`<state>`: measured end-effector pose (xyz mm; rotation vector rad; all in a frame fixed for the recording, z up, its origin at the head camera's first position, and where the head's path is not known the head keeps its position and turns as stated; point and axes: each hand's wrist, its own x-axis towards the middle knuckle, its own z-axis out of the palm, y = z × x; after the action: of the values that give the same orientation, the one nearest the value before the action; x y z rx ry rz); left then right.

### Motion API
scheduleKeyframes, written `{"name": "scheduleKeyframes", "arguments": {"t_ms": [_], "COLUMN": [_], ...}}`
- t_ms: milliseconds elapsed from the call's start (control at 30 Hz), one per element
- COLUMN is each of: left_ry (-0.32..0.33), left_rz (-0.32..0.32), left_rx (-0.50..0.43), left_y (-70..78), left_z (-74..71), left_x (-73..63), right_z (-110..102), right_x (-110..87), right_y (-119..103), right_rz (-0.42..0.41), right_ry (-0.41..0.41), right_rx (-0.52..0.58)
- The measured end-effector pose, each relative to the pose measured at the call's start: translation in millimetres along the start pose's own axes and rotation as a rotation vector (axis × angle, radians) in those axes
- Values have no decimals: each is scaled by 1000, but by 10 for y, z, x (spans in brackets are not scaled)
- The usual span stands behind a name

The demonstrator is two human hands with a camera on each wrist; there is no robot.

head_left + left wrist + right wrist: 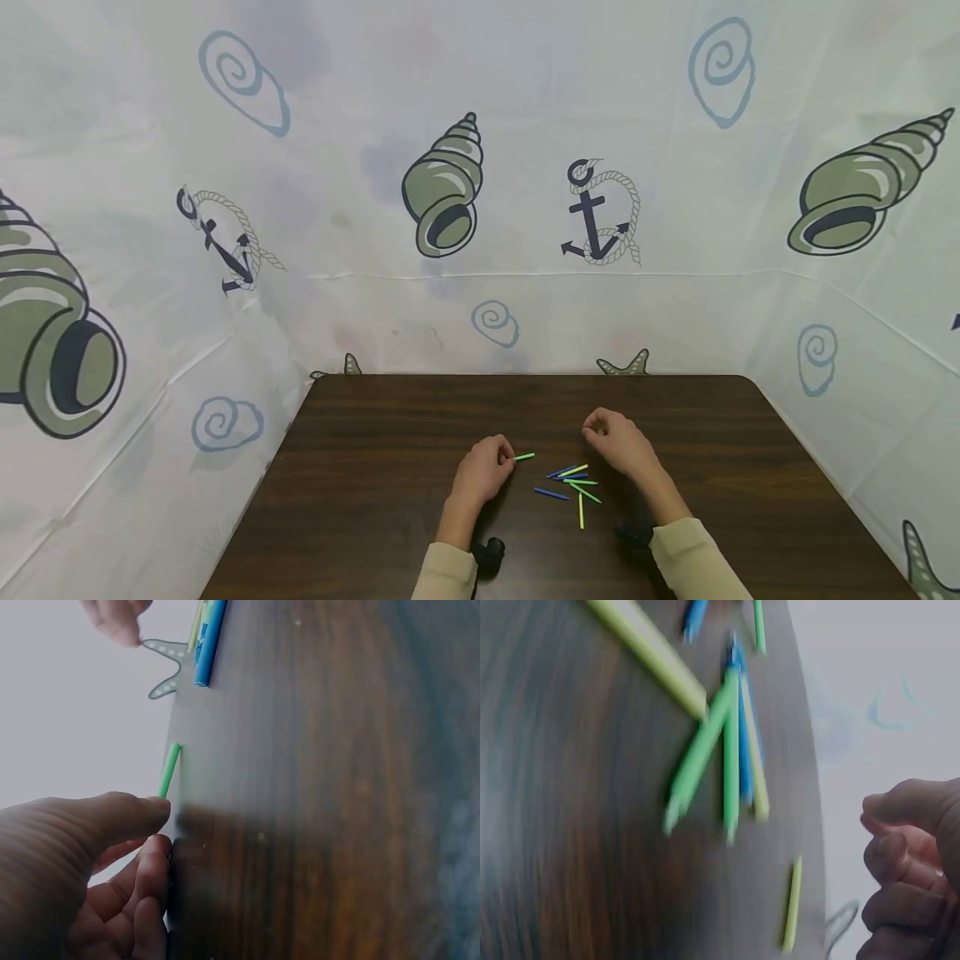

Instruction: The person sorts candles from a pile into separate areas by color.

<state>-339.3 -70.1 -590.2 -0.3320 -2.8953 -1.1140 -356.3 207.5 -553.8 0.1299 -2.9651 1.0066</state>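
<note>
My left hand [482, 471] pinches a thin green stick [171, 771] between thumb and finger, its free end pointing right, low over the table. To the right of that hand lies a loose cluster of blue, yellow and green sticks, with a blue stick [551, 494] at its left side and a yellow stick [581, 511] pointing toward me. Beyond the cluster, at its right, hovers my right hand [621, 443], fingers loosely curled and nothing between them. In the right wrist view, a separate yellow stick [793, 904] lies on the table near this hand.
The dark wooden table [360, 500] reaches back to a pale cloth [540, 83] printed with shells and anchors, which also hangs at both sides. A black device [489, 557] sits at the left wrist, another black device [634, 533] at the right.
</note>
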Motion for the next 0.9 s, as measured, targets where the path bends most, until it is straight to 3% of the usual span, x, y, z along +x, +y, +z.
{"name": "scheduleKeyframes", "arguments": {"t_ms": [200, 333, 467, 900], "left_ry": [-1, -3, -12, -48], "left_rz": [0, 12, 20, 23], "left_rx": [8, 30, 55, 51], "left_y": [-2, 1, -2, 26], "left_z": [-26, -16, 2, -58], "left_x": [1, -3, -15, -56], "right_z": [241, 412, 510, 546], "right_x": [5, 37, 61, 103], "right_y": [-388, -525, -608, -695], "right_rz": [-178, -255, -265, -252], "right_ry": [-171, -225, -268, -317], "right_rx": [-6, -79, -155, -180]}}
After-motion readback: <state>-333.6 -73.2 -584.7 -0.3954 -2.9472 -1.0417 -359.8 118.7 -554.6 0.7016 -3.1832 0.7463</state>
